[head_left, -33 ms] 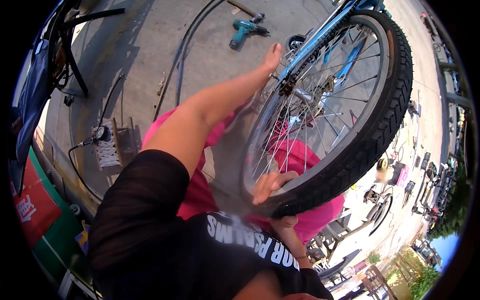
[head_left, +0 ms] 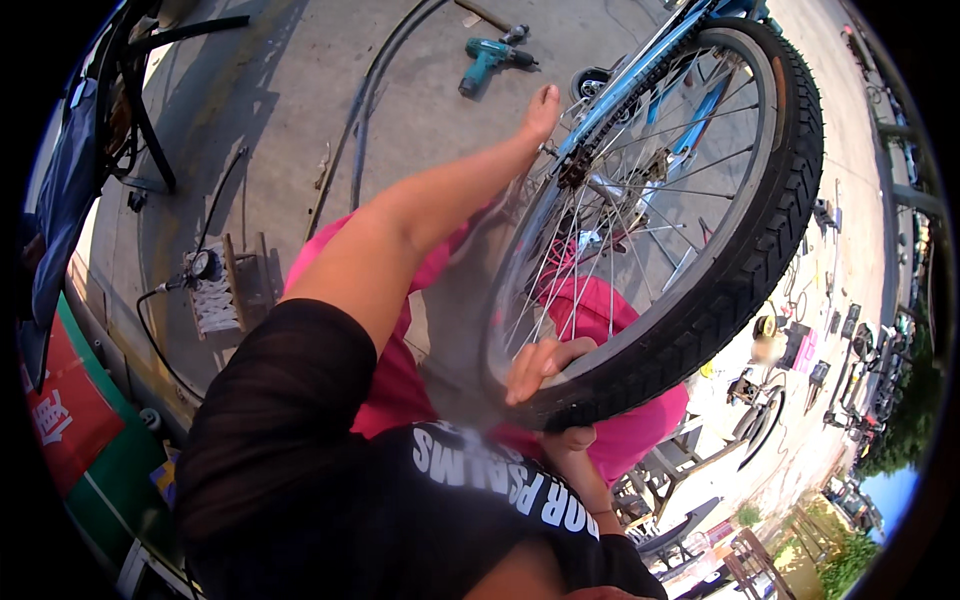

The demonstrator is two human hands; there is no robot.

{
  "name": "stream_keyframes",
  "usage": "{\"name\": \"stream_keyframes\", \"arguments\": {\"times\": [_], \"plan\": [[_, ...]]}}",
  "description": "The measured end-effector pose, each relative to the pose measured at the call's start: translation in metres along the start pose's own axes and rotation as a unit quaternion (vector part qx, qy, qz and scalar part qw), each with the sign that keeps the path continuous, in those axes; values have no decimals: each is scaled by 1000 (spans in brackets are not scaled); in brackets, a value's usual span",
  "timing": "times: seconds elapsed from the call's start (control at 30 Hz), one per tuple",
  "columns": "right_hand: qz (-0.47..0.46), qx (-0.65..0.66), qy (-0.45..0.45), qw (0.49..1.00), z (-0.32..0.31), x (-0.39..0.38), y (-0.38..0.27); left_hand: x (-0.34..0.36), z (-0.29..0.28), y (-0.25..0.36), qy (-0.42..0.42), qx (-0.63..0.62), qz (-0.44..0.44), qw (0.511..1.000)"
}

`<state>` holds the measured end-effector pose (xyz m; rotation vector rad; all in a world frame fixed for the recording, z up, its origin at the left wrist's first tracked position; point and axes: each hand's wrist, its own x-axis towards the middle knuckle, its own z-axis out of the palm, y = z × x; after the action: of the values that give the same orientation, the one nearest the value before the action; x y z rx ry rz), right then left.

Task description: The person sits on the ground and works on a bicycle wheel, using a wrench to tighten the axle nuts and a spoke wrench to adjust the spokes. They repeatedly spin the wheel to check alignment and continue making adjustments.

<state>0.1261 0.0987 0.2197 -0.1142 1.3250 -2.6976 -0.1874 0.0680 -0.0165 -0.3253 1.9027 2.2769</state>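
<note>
A bicycle wheel [head_left: 765, 270] with a black knobby tyre, grey rim and thin spokes stands before me, tilted, attached to a blue bicycle frame [head_left: 640, 75] with a chain. Near my lap, my right hand [head_left: 548, 370] is closed around the tyre, its fingers over the rim and its thumb on the outer tread. My left arm stretches forward along the wheel's left side. At its end my left hand [head_left: 542, 112] is beside the frame and chain; its fingers are mostly hidden, so their grip cannot be made out. A hazy smear blurs the wheel's lower left part.
A teal power drill [head_left: 484, 62] and a hammer [head_left: 492, 20] lie on the concrete beyond my left hand. A dark hose [head_left: 370, 100] runs along the ground. At left stands a pressure gauge [head_left: 205, 265] with a hose. Tools and bike parts are scattered at right.
</note>
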Motion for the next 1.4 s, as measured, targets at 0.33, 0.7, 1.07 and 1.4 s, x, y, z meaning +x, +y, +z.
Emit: {"name": "stream_keyframes", "arguments": {"times": [0.33, 0.7, 1.07, 1.4], "plan": [[19, -27, 24, 999, 5, 4, -7, -78, -31, 46, 18, -21, -110, 994], [11, -31, 31, 999, 3, 2, -6, -93, -21, 38, 92, -133, -161, 974], [-2, -43, 10, 999, 2, 2, -2, -91, -13, 13, 34, -6, -117, 992], [3, -1, 31, 1000, 3, -3, -10, -88, -19, 14, 2, -43, -207, 977]]}}
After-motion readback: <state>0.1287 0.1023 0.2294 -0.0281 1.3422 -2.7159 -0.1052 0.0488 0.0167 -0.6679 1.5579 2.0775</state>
